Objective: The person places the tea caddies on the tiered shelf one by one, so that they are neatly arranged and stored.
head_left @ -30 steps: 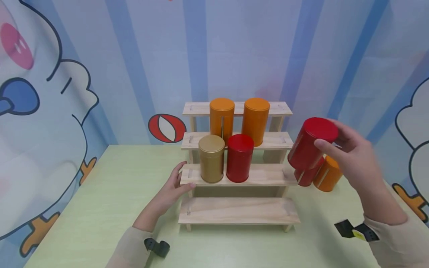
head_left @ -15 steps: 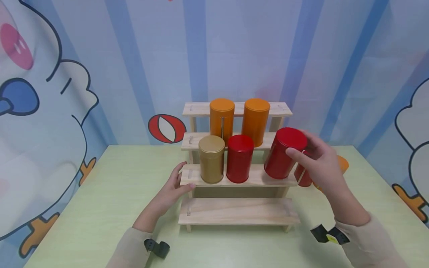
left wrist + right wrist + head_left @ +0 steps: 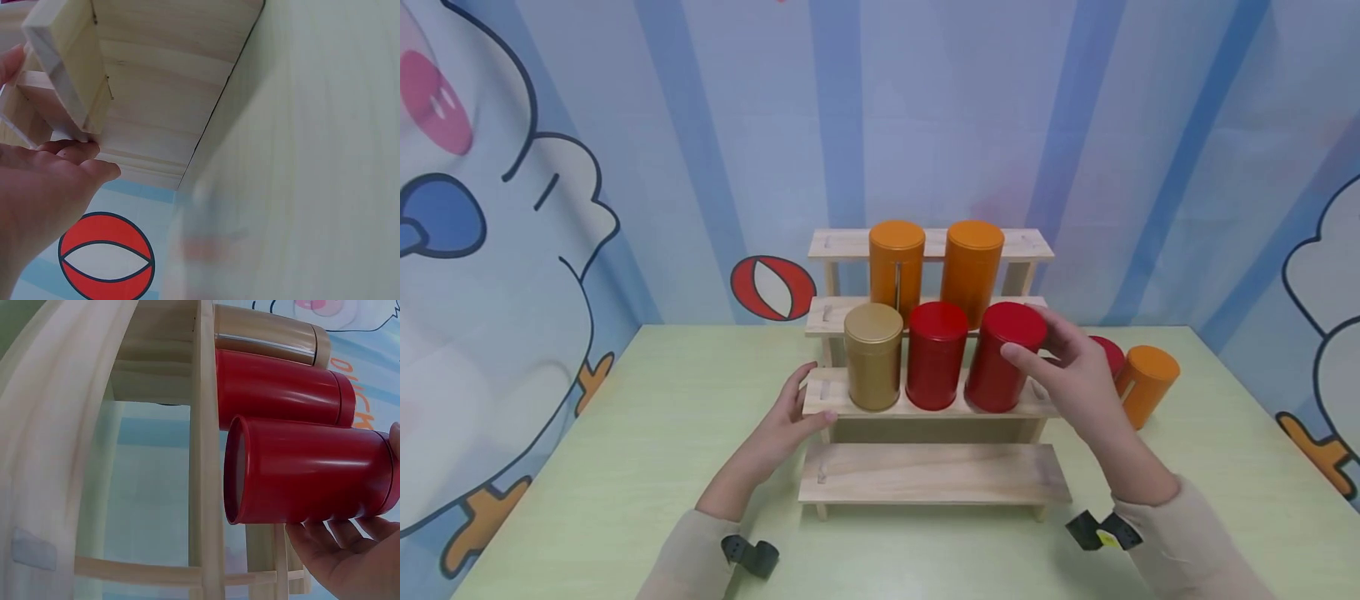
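My right hand (image 3: 1071, 367) grips a red canister (image 3: 1000, 371) by its upper part, thumb in front and fingers behind. The canister leans slightly, its base right at the second step from the bottom of a wooden tiered shelf (image 3: 932, 473). In the right wrist view the held canister (image 3: 306, 472) lies close beside another red canister (image 3: 275, 387). On the same step, to its left, stand a red canister (image 3: 936, 358) and a gold canister (image 3: 874, 358). My left hand (image 3: 782, 429) holds the left end of that step, thumb on top; its fingers (image 3: 75, 150) show in the left wrist view.
Two orange canisters (image 3: 897, 258) (image 3: 973, 267) stand one step higher. On the table (image 3: 715, 358) right of the shelf are another orange canister (image 3: 1150, 379) and a red canister (image 3: 1108, 354), partly behind my right hand. A printed cartoon backdrop (image 3: 925, 125) rises behind.
My right hand has carried the red canister left and down from beside the shelf to the step, next to the other red one. The left hand has stayed on the shelf's end.
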Available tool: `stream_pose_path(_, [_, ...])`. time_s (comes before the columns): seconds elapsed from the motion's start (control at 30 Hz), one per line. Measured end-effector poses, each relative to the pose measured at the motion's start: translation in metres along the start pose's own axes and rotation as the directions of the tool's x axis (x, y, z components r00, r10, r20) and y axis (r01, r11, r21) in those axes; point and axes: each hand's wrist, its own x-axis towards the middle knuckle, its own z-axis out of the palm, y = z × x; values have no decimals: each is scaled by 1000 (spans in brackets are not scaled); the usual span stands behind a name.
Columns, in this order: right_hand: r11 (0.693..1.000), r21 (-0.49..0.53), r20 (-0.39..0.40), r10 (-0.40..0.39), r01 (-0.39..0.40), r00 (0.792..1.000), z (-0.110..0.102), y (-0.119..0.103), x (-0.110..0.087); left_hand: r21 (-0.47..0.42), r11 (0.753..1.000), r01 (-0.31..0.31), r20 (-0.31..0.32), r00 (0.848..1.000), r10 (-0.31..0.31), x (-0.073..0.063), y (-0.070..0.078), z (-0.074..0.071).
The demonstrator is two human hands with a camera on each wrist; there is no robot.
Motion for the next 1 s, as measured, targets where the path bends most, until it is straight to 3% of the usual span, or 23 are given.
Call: stream_pose_path(1.0, [997,-40,13,71,-70,997,8,5,7,2,1000,23,-7,1000,-23,1,-2,-1])
